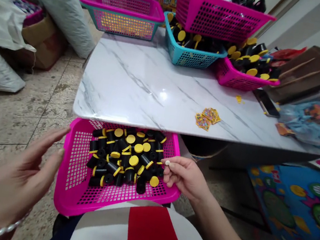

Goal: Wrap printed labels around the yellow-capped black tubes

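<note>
Right hand (184, 174): I am pinching a white piece (167, 162)
Left hand (19, 180): fingers (53, 137) standing apart
Canisters (111, 167): mixed — long axes pointing many ways

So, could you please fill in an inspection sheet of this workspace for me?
Surface: white marble-patterned table, with baskets along its far side.
Work items: black cylinders, many with yellow caps, jumbled in the near pink basket.
Clutter: small yellow printed pieces on the table; phone and blue plastic bag at the right.
Hands: right hand pinches a small white piece; left hand, open and blurred, is at the near basket's left rim, contact unclear.
Cables: nothing seen.
Surroundings: large white sacks and a cardboard box on the floor, left.
</note>
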`<state>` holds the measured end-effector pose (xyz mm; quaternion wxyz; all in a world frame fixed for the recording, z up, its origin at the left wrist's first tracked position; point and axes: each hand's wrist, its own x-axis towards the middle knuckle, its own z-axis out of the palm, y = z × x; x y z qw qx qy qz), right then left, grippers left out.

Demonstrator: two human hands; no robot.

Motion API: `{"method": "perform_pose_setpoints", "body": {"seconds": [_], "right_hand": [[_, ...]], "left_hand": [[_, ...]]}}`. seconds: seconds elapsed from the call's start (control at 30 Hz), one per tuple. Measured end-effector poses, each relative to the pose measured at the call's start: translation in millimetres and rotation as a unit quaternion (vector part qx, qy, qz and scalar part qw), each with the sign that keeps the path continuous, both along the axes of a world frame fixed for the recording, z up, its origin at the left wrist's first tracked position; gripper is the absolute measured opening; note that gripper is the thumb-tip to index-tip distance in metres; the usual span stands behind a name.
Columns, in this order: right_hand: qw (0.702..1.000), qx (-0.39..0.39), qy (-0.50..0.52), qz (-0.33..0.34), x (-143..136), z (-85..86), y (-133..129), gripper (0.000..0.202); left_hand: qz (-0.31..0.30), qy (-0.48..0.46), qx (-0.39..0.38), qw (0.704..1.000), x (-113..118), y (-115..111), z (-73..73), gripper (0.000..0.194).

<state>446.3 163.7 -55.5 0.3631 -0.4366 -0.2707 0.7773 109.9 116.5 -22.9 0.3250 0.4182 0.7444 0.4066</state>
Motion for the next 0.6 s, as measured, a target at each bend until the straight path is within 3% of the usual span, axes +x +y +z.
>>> {"method": "perform_pose_setpoints", "body": {"seconds": [0.1,0.27,0.47,0.6], "right_hand": [[0.999,-0.029,-0.028,-0.025,-13,2.0,2,0.020],[0.995,-0.060,-0.058,-0.052,-34,5.2,5,0.024],[0.993,-0.090,-0.053,-0.062,-49,3.1,4,0.025],[0.990,-0.110,-0.036,-0.075,-52,0.2,-2,0.024]], "left_hand": [[-0.079,0.109,0.099,0.986,13,12,0.1,0.040],[-0.171,0.009,0.135,0.976,31,33,-8.1,0.029],[-0.359,-0.036,0.163,0.918,42,51,-25.1,0.035],[-0.408,-0.050,0.135,0.902,47,58,-30.3,0.032]]}}
